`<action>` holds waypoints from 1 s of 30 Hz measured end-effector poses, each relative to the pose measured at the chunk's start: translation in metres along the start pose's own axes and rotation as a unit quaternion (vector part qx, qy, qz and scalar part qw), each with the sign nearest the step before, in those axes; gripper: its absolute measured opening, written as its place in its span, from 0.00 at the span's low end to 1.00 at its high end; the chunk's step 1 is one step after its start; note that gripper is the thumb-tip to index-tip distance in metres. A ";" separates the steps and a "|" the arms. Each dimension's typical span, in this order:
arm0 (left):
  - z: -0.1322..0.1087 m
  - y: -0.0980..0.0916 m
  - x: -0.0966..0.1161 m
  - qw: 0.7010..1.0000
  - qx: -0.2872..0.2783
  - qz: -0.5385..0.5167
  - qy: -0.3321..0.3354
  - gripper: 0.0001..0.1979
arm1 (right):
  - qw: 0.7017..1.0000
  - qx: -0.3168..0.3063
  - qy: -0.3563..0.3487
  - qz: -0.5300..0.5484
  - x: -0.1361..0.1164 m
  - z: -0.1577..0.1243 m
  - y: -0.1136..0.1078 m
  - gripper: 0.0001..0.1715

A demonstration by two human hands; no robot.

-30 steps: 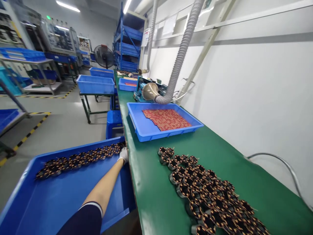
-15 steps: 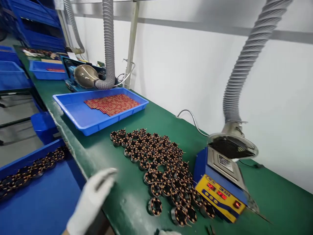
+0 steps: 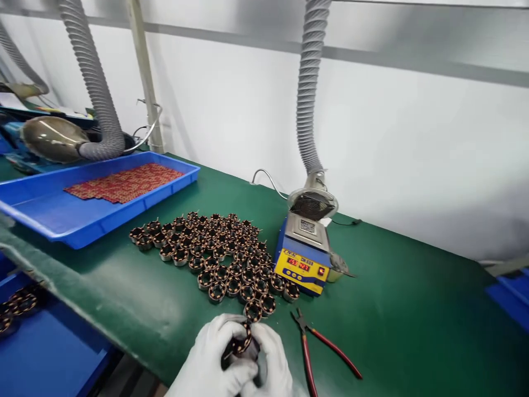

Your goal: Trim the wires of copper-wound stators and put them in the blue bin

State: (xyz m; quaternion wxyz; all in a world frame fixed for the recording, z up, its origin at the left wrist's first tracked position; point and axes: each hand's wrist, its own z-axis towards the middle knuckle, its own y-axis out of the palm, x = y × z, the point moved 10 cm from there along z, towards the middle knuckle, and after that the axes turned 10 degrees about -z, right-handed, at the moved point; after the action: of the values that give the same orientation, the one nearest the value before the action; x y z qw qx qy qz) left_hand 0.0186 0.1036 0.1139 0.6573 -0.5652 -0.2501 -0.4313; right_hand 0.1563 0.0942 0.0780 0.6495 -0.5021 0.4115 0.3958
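Note:
In white gloves, my left hand (image 3: 217, 353) and my right hand (image 3: 273, 361) come together at the bottom of the head view. Their fingers are closed around a motor stator (image 3: 244, 343), a dark ring with copper windings inside. Part of it is hidden by the gloves. Just beyond my fingertips begins a large group of similar stators (image 3: 217, 291), standing close together on the green table (image 3: 392, 320). To the right of my right hand lie diagonal cutters (image 3: 305, 326) with red handles, their jaws slightly apart.
Behind the cutters stands a blue and yellow solder pot (image 3: 303, 264) with red digits, under an extraction hose (image 3: 309, 88). A blue tray (image 3: 61, 220) of red-and-tan pieces sits at left. Below the table edge, a blue bin (image 3: 45, 347) contains more stators.
The view has swung right. My left hand has moved from above the table's left edge to meet my right hand around a stator. The cutters have come fully into view.

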 end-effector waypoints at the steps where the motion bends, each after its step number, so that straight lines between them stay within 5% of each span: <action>1: 0.000 0.001 0.010 1.000 0.005 -0.017 0.016 0.26 | 0.998 -0.005 0.029 0.050 -0.003 0.002 -0.004 0.23; 4: 0.003 -0.002 0.051 0.992 0.044 0.043 0.115 0.36 | 0.977 -0.040 0.092 0.187 -0.016 0.009 -0.014 0.26; 7: 0.002 -0.005 0.090 0.962 0.097 0.103 0.234 0.20 | 0.968 -0.051 0.110 0.220 -0.032 0.014 -0.031 0.24; 10: 0.002 -0.006 0.104 0.953 0.113 0.108 0.260 0.14 | 0.984 -0.026 0.062 0.167 -0.048 0.020 -0.055 0.20; 14: 0.005 0.006 0.091 0.980 0.042 0.034 0.194 0.19 | 0.997 0.016 -0.025 0.072 -0.065 0.025 -0.077 0.11; 17: 0.010 0.025 0.059 0.994 -0.053 -0.094 0.032 0.20 | 0.996 -0.027 -0.053 0.074 -0.070 0.031 -0.073 0.14; 20: 0.007 0.042 0.042 0.969 -0.117 -0.205 -0.076 0.18 | 0.962 -0.077 -0.006 0.262 -0.065 0.043 -0.071 0.16; 23: 0.010 0.037 0.041 0.968 -0.099 -0.214 -0.080 0.18 | 0.886 -0.022 0.054 0.461 -0.050 0.052 -0.082 0.12; 27: 0.019 0.003 0.070 0.990 0.030 -0.113 0.080 0.21 | 0.901 -0.088 0.118 0.408 -0.040 0.039 -0.050 0.16; 30: 0.013 -0.013 0.100 0.969 0.113 -0.016 0.220 0.31 | 0.886 -0.167 0.156 0.404 -0.042 0.021 -0.017 0.27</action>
State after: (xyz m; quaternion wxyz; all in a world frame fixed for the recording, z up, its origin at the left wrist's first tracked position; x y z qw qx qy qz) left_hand 0.0599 0.0874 0.2052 0.7485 -0.3743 -0.1557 -0.5248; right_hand 0.1603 0.1072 0.1262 0.2675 -0.4485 0.6028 0.6032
